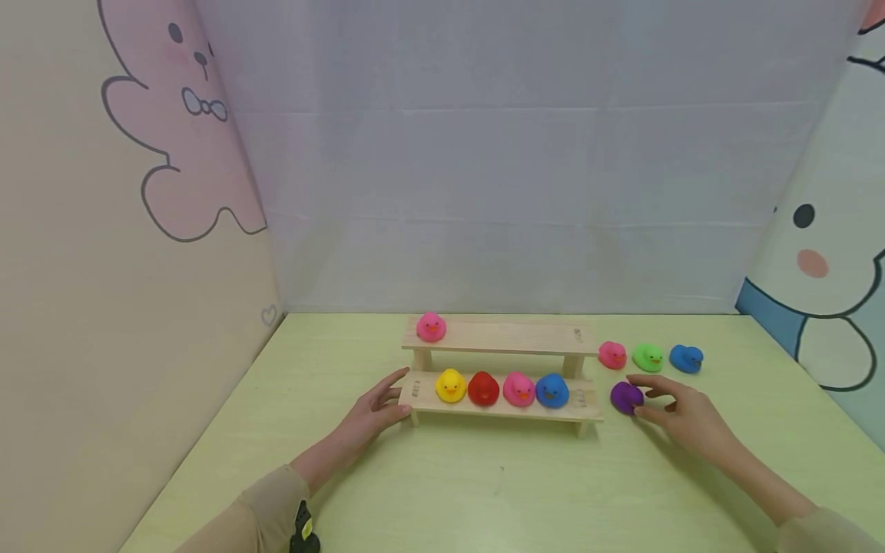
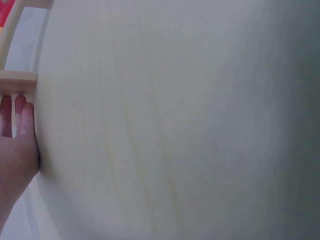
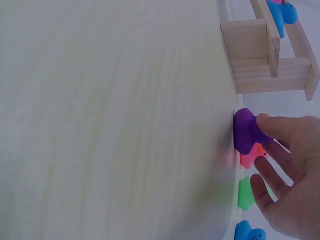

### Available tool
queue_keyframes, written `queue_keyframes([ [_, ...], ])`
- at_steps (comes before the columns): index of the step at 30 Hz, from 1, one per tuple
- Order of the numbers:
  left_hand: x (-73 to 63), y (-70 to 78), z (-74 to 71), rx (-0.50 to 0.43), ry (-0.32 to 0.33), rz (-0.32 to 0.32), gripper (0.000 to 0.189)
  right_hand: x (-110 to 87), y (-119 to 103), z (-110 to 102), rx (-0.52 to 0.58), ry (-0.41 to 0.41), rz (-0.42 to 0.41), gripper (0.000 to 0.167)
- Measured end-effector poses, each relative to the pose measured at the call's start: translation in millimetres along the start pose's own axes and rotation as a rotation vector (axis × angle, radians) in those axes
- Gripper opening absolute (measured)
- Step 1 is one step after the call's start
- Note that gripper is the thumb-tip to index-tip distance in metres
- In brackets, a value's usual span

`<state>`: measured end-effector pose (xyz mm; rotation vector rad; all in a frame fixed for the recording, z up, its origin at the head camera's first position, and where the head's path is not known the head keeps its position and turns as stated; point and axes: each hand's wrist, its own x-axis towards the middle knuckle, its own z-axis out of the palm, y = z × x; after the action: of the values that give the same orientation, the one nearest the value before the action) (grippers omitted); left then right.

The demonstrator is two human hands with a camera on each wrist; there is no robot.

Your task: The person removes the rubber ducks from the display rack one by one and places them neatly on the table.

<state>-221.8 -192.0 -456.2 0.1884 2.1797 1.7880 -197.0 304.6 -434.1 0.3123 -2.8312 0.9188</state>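
In the head view my right hand [image 1: 684, 415] pinches a purple rubber duck [image 1: 625, 398] between thumb and forefinger, low at the table right of the rack. The right wrist view has the thumb on the duck's head [image 3: 264, 131] and the other fingers spread. My left hand [image 1: 369, 415] rests against the left end of a two-step wooden rack [image 1: 498, 407], fingers extended. On its lower step stand a yellow duck [image 1: 451, 386], a red duck [image 1: 483, 389], a pink duck [image 1: 519, 390] and a blue duck [image 1: 552, 391]. Another pink duck [image 1: 432, 328] sits at the upper step's left end.
Behind my right hand, a small pink duck [image 1: 612, 355], a green duck [image 1: 648, 358] and a second blue duck [image 1: 686, 359] stand in a row on the light table [image 1: 484, 491]. A pale curtain [image 1: 512, 169] closes off the back.
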Motion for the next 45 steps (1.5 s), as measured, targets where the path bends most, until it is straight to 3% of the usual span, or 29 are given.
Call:
queue_keyframes([
  [7, 0.5, -2.4, -0.3, 0.005, 0.004, -0.001, 0.070, 3.7, 0, -8, -0.024, 0.011, -0.052, 0.058],
  [23, 2.9, -4.5, 0.3, -0.013, 0.024, -0.014, 0.069, 14.1, -22, -28, -0.049, 0.141, -0.124, 0.061],
  [33, 3.7, -4.4, -0.5, -0.018, 0.011, 0.002, 0.069, 30.6, -59, -31, 0.050, 0.156, -0.151, 0.060],
  [45, 0.4, -1.6, -0.1, -0.008, 0.000, 0.010, 0.069, 62.0, -101, -7, 0.212, 0.178, -0.263, 0.052],
])
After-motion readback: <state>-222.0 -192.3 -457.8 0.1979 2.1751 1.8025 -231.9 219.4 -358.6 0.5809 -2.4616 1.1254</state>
